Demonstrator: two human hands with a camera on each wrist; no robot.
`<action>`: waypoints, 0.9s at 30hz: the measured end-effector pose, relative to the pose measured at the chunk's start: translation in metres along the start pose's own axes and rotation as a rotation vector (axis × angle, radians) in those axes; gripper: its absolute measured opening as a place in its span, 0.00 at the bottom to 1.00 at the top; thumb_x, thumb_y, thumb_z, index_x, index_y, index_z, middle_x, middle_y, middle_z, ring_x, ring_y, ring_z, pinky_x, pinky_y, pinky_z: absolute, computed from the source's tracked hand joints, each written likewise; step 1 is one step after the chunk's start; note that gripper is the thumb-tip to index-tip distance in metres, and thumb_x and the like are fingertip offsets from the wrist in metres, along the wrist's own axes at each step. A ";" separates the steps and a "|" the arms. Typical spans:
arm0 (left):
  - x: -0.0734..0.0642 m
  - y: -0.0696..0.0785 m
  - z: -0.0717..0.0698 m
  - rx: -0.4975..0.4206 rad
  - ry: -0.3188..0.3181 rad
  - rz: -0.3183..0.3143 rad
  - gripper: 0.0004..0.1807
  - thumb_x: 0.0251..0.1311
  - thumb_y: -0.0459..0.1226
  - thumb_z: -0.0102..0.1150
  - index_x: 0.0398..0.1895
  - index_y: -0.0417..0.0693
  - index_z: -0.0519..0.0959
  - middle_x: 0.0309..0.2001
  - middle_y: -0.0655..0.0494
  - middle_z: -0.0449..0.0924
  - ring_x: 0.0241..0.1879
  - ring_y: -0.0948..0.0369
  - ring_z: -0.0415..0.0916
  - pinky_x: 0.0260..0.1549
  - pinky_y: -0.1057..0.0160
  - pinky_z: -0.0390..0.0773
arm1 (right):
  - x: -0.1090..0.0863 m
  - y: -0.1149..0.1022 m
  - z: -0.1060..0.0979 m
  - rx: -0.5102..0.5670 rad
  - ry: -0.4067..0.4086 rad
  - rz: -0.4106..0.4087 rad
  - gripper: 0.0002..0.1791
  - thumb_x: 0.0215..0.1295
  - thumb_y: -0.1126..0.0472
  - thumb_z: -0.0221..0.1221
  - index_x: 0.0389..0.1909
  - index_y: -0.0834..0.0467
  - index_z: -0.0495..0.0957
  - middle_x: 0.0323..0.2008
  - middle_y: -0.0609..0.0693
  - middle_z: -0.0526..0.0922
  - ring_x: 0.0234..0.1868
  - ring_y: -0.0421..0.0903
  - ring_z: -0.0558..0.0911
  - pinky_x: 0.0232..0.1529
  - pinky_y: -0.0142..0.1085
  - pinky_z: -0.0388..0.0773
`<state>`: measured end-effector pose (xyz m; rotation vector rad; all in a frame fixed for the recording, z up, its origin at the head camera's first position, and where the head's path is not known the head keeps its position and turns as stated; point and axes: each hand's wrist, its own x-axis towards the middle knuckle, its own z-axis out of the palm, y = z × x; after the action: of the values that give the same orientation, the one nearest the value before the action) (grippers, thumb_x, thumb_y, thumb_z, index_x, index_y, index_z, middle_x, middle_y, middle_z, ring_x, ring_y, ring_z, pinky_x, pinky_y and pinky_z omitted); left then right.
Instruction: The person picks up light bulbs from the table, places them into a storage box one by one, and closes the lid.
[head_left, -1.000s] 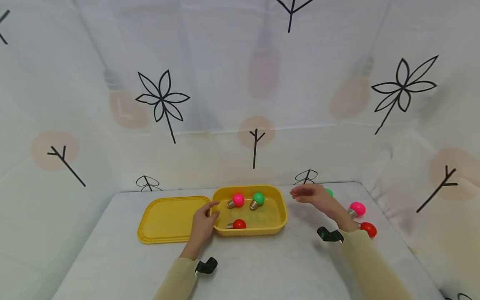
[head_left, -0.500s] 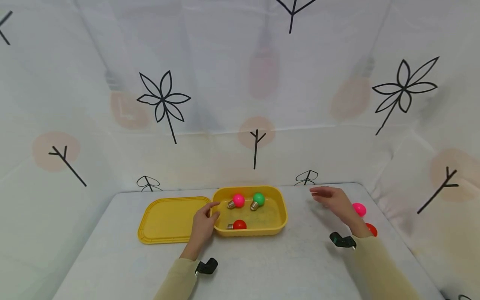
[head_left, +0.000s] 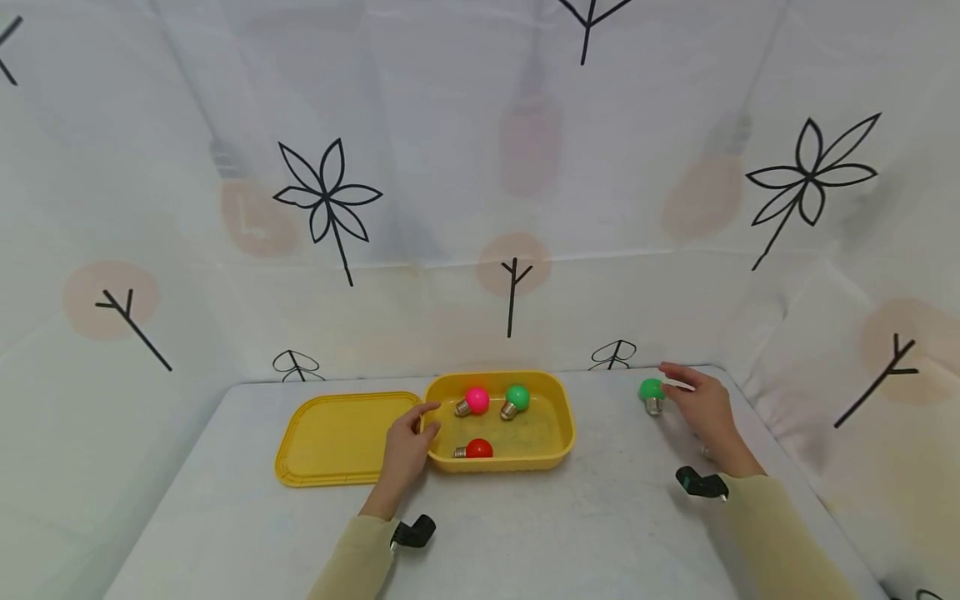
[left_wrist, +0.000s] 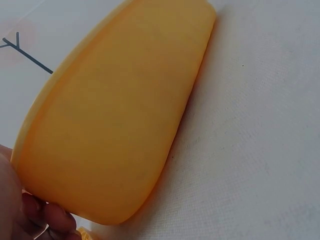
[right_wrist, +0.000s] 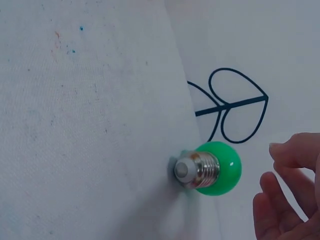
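A smooth, rounded green globe with a silvery, ridged screw base makes up the loose bulb [head_left: 652, 390], lying right of centre in the head view on the white, fabric-textured tabletop [head_left: 562, 533]. Just beside it, the right hand [head_left: 707, 408] has its thumb and fingers spread and lightly bent; the right wrist view shows a gap between them and the globe. Behind hangs a creased white cloth [head_left: 420, 167] printed with black leaf outlines and faint peach shapes. At the centre of the head view stands a yellow basin [head_left: 498, 464], an oblong with rounded corners, smooth walls and a thick lip. The left hand [head_left: 407, 446] pinches its left end, thumb and fingers bent about the rim. Three bulbs lie apart inside: a pink bulb [head_left: 477, 400] at upper left, a green bulb [head_left: 517, 397] at upper centre, and a red bulb [head_left: 479, 448] near the lower wall, partly hidden by it. To the basin's left lies a flat yellow tray [head_left: 337, 442] with a ridged rim.
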<state>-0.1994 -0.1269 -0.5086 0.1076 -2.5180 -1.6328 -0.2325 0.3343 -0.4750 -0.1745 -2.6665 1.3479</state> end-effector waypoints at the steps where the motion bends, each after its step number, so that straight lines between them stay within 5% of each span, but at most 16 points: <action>1: 0.000 0.000 0.000 -0.001 0.001 -0.002 0.16 0.64 0.31 0.62 0.54 0.49 0.83 0.26 0.55 0.59 0.29 0.58 0.61 0.26 0.65 0.60 | 0.000 0.000 0.000 0.003 0.001 0.010 0.23 0.73 0.60 0.55 0.67 0.60 0.73 0.66 0.62 0.71 0.64 0.63 0.71 0.58 0.55 0.71; 16: 0.000 0.001 0.000 0.013 0.001 -0.007 0.16 0.64 0.32 0.62 0.54 0.49 0.83 0.26 0.54 0.60 0.30 0.58 0.62 0.26 0.65 0.60 | 0.009 0.015 0.001 -0.082 -0.066 0.001 0.25 0.70 0.60 0.58 0.67 0.61 0.72 0.67 0.66 0.67 0.66 0.68 0.67 0.60 0.61 0.65; 27: 0.001 0.000 0.001 0.006 -0.008 -0.028 0.16 0.65 0.33 0.61 0.55 0.51 0.83 0.28 0.54 0.61 0.32 0.58 0.63 0.28 0.65 0.61 | 0.018 0.025 0.006 -0.037 -0.138 0.035 0.28 0.68 0.61 0.60 0.68 0.63 0.70 0.67 0.66 0.68 0.68 0.68 0.63 0.62 0.63 0.60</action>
<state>-0.2001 -0.1262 -0.5085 0.1377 -2.5389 -1.6394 -0.2505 0.3470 -0.4973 -0.1382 -2.8156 1.3682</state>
